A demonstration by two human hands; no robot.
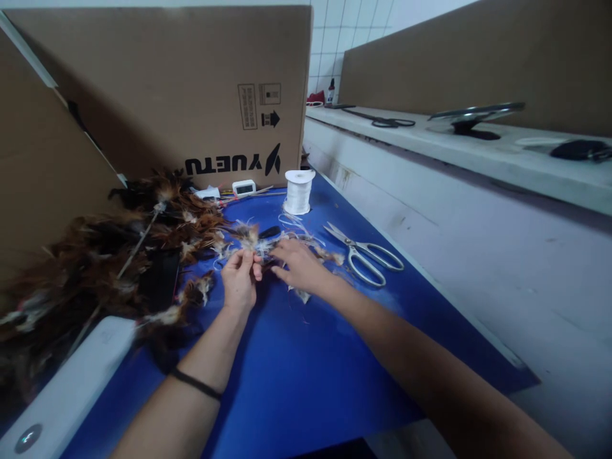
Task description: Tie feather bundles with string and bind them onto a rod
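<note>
My left hand (240,278) pinches a small tuft of brown and white feathers (250,237), thumb against the fingers, the fluffy end pointing up and away. Close beside it, my right hand (301,264) reaches over loose feather bits with its fingers apart; I see nothing held in it. White and brown feather scraps (329,255) lie behind and to the right of that hand. Metal scissors (366,254) rest with blades parted to the right. Beyond both hands stands a spool of white ribbon or thread (298,192), upright.
Brown feather bunches (105,255) pile up along the left. A white device (76,389) is at the near left. A small digital display (243,187) stands before a large cardboard box (191,83). At right, a ledge (459,137) carries black scissors (392,122) and a round mirror-like object (478,113).
</note>
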